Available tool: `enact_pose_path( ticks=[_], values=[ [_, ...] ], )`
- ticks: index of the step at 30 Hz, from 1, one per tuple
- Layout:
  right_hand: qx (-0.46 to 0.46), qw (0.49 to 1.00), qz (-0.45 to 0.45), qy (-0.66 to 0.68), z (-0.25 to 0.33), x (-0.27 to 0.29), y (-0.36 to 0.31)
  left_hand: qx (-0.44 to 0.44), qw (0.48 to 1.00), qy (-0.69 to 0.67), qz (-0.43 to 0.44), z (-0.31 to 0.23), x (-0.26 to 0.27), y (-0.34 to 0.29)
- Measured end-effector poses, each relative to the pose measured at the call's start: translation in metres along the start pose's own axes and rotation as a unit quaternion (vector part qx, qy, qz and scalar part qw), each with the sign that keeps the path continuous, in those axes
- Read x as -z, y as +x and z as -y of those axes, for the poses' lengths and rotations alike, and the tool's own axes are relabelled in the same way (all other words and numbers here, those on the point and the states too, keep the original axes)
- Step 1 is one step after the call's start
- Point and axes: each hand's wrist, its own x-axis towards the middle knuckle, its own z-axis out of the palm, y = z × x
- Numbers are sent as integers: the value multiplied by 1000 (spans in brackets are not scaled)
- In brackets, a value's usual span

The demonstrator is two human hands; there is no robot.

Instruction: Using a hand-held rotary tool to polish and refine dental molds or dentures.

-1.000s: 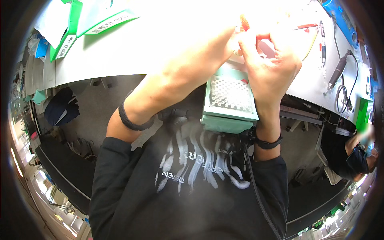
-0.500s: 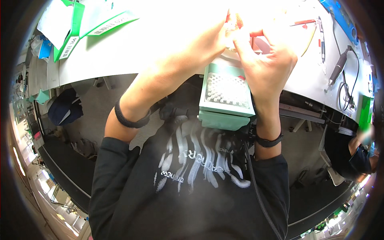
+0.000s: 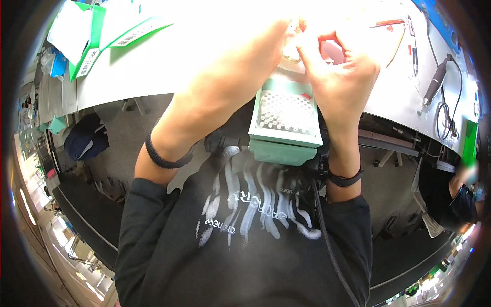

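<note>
Both my hands meet over the bright far part of the white bench, where glare washes out detail. My left hand (image 3: 263, 46) is closed around a small pale piece with an orange-red part (image 3: 292, 50); its kind is unclear and its fingertips are lost in the light. Close beside it, my right hand (image 3: 348, 74) has thumb and fingers bent inward, the tips reaching that piece. Whatever they pinch is too small or too bright to make out. Just below the hands, at the bench's front edge, sits a pale green box (image 3: 284, 151) with a whitish perforated top.
At the right lie a dark pen-shaped handpiece (image 3: 436, 82) with a looping cord, a pen (image 3: 413, 51) and a thin red tool (image 3: 387, 23). Green-edged paper holders (image 3: 84, 64) stand at the far left. Another person (image 3: 442, 192) sits beyond the bench at the right.
My left hand and forearm have risen and turned slightly. The gap between my right thumb and forefinger shows wider. The box sits slightly further left in view.
</note>
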Motion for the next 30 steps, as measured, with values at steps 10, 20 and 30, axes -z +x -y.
enact_pose_path(
  ticks=[10,20,30],
  values=[
    [-15,999,-4,52,9,-1,2,58,998,28,12,-2,-6,5],
    [-2,999,1,46,5,0,-1,129,980,117,100,-19,8,24],
    [51,998,5,37,-3,1,0,121,983,86,109,-13,11,22]
  ],
)
